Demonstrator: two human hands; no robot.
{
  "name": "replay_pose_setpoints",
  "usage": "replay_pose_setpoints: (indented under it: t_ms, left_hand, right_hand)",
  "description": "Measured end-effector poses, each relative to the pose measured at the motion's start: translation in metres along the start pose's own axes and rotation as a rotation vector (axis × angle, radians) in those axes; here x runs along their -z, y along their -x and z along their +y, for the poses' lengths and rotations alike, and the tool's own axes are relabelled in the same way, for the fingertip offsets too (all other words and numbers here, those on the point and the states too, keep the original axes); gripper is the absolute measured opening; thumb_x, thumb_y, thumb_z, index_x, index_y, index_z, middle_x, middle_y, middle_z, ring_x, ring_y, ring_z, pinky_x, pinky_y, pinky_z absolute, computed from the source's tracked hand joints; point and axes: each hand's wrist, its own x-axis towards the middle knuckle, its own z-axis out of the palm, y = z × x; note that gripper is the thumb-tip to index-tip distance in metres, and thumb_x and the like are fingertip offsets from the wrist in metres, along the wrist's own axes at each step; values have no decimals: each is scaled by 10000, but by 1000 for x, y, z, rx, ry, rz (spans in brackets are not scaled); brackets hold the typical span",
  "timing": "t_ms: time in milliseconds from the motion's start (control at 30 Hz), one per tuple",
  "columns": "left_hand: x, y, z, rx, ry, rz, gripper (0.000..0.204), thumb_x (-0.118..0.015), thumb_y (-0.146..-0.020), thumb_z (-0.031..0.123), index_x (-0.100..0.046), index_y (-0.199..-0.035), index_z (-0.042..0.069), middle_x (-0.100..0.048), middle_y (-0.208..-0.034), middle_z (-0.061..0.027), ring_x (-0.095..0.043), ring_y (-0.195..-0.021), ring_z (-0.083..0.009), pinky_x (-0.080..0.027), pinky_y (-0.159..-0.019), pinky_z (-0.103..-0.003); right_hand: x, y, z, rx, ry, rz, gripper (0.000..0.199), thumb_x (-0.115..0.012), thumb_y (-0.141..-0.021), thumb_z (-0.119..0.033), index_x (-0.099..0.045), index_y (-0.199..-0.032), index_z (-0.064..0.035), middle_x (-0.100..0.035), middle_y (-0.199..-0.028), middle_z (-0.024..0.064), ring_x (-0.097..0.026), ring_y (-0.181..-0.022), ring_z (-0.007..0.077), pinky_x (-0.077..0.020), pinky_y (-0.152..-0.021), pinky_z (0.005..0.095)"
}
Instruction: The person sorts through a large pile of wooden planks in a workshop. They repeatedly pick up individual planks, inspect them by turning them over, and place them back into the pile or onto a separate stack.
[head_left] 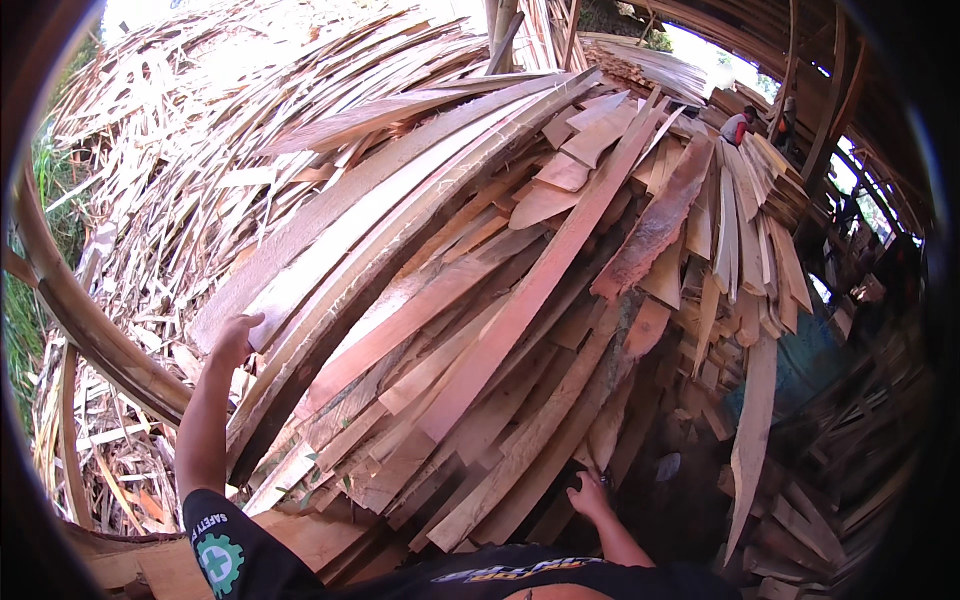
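Note:
At the left of the pile, my left hand [237, 338] is closed at the near end of a wide, pale plank [250, 275]. The thumb lies out to the right, while the other fingers are mostly hidden. A long slab with a rough bark edge [370, 265] runs beside that plank. Low in the middle, my right hand [592, 496] is at the lower end of a narrow board [605, 435], its fingers curled against the wood. Shadow hides part of that grip. Between my hands lie several reddish sawn boards [540, 300], stacked at a slant.
A curved wooden pole [100, 335] crosses the left side. Behind it spreads a big heap of thin offcut strips [180, 130]. Another person [738, 127] is at the far right of the pile. One long slab [752, 440] hangs down at right, near dark, scattered wood pieces [800, 530].

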Motion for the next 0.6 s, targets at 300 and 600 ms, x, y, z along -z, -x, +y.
replay_pose_setpoints:
  t_ms: [300,600]
  left_hand:
    - [-19,61,151,-795,-95,72,334,-530,-936,101,-493,-1207,-90,-596,-1038,-148,-632,-880,-204,-578,-727,-281]
    - [-126,175,340,-1549,-451,193,336,-512,-935,118,-510,-1153,-138,-576,-1159,-271,-588,-1121,-327,-480,-1034,-418]
  right_hand:
    - [7,15,5,33,-60,84,462,-717,-777,-223,-572,-1164,-16,-461,-1371,248,-436,-1285,403,-374,-1074,428]
    - [40,24,-53,148,-195,265,402,-711,-772,-154,-585,-1133,-30,-495,-1330,233,-458,-1257,403,-387,-1055,427]
